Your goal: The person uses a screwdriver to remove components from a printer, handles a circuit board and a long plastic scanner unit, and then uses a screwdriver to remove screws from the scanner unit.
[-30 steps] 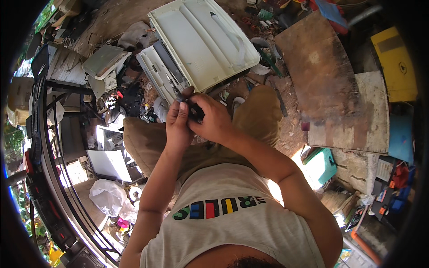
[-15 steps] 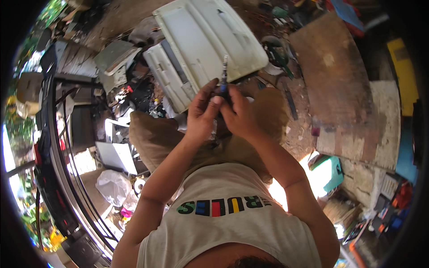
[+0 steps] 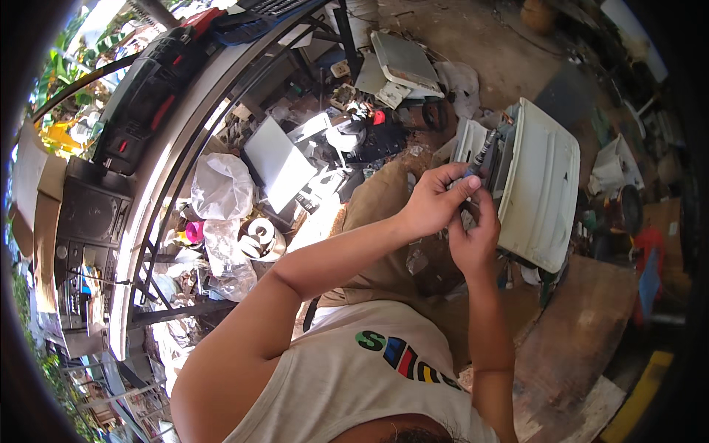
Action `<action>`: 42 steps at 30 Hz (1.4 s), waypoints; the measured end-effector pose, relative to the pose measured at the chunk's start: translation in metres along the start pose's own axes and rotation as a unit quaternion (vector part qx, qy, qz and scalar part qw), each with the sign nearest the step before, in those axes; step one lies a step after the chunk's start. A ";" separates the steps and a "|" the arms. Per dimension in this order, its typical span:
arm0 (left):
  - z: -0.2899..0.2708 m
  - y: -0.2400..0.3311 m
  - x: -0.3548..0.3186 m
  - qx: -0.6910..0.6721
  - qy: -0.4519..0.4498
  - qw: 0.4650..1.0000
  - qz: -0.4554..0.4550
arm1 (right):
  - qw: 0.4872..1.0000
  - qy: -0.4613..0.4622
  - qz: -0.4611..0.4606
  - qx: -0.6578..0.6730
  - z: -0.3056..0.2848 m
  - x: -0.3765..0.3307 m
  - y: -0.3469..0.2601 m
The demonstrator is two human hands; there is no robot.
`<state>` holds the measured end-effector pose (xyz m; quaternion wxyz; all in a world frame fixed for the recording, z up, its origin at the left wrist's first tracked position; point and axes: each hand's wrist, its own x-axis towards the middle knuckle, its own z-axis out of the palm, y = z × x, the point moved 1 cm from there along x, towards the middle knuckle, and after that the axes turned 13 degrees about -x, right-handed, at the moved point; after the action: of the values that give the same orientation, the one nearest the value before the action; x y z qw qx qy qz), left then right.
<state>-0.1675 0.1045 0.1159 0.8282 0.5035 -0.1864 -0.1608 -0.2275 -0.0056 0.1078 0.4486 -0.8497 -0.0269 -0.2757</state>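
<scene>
In front of my body I hold a slim tool [image 3: 484,151] with a ribbed metal shaft and a dark blue collar; it looks like a bit screwdriver. Its shaft points up and slightly right, before a cream plastic panel [image 3: 543,184]. My left hand [image 3: 436,198] pinches the tool at the collar between thumb and fingers. Just below, my right hand [image 3: 476,238] is closed around the dark lower end, which the fingers mostly hide.
On the left runs a metal-framed bench [image 3: 159,170] with a black and red tool case [image 3: 151,100]. A clear plastic bag [image 3: 221,186], a white roll [image 3: 262,238] and scattered parts lie beside it. At lower right lies a brown board [image 3: 576,325].
My view has swung left, so the hands and cream panel now appear further right and the bench shows more. Both hands keep their hold on the screwdriver, which now tilts right.
</scene>
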 end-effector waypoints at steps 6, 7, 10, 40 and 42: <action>0.029 -0.009 -0.012 0.052 -0.073 0.993 0.072 | 0.996 0.070 0.038 -0.030 -0.039 -0.018 0.015; 0.037 -0.011 -0.011 0.105 -0.102 0.984 0.102 | 0.992 0.080 0.102 0.000 -0.057 -0.027 0.022; 0.048 -0.041 0.009 0.198 -0.194 0.957 0.089 | 0.950 0.214 0.217 -0.067 -0.149 -0.080 0.072; 0.051 -0.189 0.081 0.399 -0.071 0.900 -0.158 | 0.605 0.037 0.755 -0.251 -0.139 -0.475 0.461; 0.053 -0.190 0.082 0.371 -0.065 0.910 -0.175 | 0.610 0.018 0.744 -0.273 -0.149 -0.479 0.460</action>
<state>-0.1348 -0.0576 -0.0197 0.5259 0.7877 -0.1952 -0.2547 -0.5646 -0.2984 -0.4055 0.2475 -0.6556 0.6989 0.1431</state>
